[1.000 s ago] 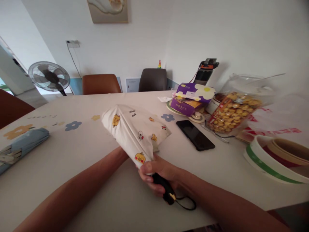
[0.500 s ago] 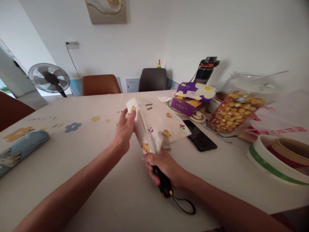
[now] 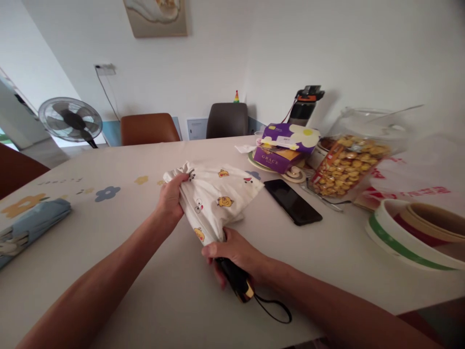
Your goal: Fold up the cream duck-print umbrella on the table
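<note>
Folding umbrella (image 3: 214,203), collapsed, its white canopy printed with small cartoon figures, held low over the desk (image 3: 145,281) at the centre of the view. The loose canopy cloth rests on the desk surface. The right hand (image 3: 236,252) is wrapped round the umbrella just where cloth meets the black handle (image 3: 235,280), fingers (image 3: 214,252) curled tight about it. The handle's gold-trimmed end juts out on the near side of the hand, and a black wrist strap (image 3: 274,310) trails from it onto the desk. The left hand (image 3: 170,201) grips the far left edge of the canopy, fingers (image 3: 179,182) pinched closed on a bunched fold of cloth.

Just right of the umbrella lies a black phone (image 3: 292,201), face up and apart from the cloth. Beyond the phone, right and back of the umbrella, stand a purple box (image 3: 283,150) on a plate, a clear snack jar (image 3: 348,162) tilted on its side, and a dark bottle (image 3: 305,104) against the wall. Far right of the umbrella sit stacked rimmed bowls (image 3: 410,232). Well to the umbrella's left, at the desk edge, lies a blue folded bundle (image 3: 31,228). Behind the umbrella, across the desk, are a brown chair (image 3: 148,128), a grey chair (image 3: 227,120) and a standing fan (image 3: 70,118).
</note>
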Motion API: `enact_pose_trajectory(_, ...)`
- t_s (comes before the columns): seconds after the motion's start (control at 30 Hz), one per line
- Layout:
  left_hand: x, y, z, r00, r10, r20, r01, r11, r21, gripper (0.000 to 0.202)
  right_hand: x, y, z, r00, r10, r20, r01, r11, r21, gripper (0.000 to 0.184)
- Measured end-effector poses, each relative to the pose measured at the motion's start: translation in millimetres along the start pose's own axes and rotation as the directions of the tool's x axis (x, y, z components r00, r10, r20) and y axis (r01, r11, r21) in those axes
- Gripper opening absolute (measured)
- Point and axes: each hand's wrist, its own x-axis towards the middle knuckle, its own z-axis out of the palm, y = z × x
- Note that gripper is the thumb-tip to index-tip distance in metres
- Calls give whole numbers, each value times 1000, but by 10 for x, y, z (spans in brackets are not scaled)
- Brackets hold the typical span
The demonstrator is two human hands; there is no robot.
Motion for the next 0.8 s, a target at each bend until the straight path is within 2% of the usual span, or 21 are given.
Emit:
enact_pose_trajectory(0.13, -27, 46, 10, 1000, 2, 27, -1, 1000, -10, 23, 25, 2, 24, 997, -77, 13, 72, 973, 217, 40)
enact_pose_trajectory(0.2, -61, 55, 29, 999, -16, 36, 17, 1000, -12, 23, 14, -12, 15, 993, -47, 113, 18, 969, 245, 42)
enact_pose_trajectory(0.3, -99, 21, 54, 998, -43, 56, 43, 999, -13, 22, -9, -28, -12, 977, 51, 206, -94, 974, 207, 32)
enact_pose_trajectory(0.4, -60, -71, 22, 987, -89, 133, 83, 995, 49, 23, -9, -16, -25, 988, 111, 107, -127, 981, 150, 14)
enact_pose_trajectory(0.5, 71, -144, -92, 971, -133, 197, 77, 960, 269, 34, 14, 1, -35, 995, 100, -4, -98, 983, 155, 13)
enact_pose_trajectory(0.53, 118, -147, -139, 979, -86, 184, 15, 933, 360, 39, 22, 2, -42, 996, 87, -36, -81, 984, 160, 13)
enact_pose_trajectory(0.6, 178, -110, -212, 980, 146, 133, -195, 824, 532, 51, 38, -4, -63, 993, 58, -99, -42, 987, 153, 14)
enact_pose_trajectory(0.63, 177, -75, -227, 947, 294, 131, -312, 736, 601, 56, 45, -10, -75, 990, 38, -133, -19, 989, 143, 14)
enact_pose_trajectory(0.7, 98, 9, -192, 825, 516, 232, -516, 520, 680, 57, 59, -21, -93, 981, 5, -195, 18, 993, 117, 14)
enact_pose_trajectory(0.73, 23, 49, -139, 760, 554, 338, -606, 419, 676, 54, 66, -25, -97, 976, 1, -217, 22, 994, 104, 14)
enact_pose_trajectory(0.8, -169, 103, 31, 620, 544, 565, -759, 235, 607, 45, 76, -31, -95, 969, 20, -245, 3, 996, 94, 15)
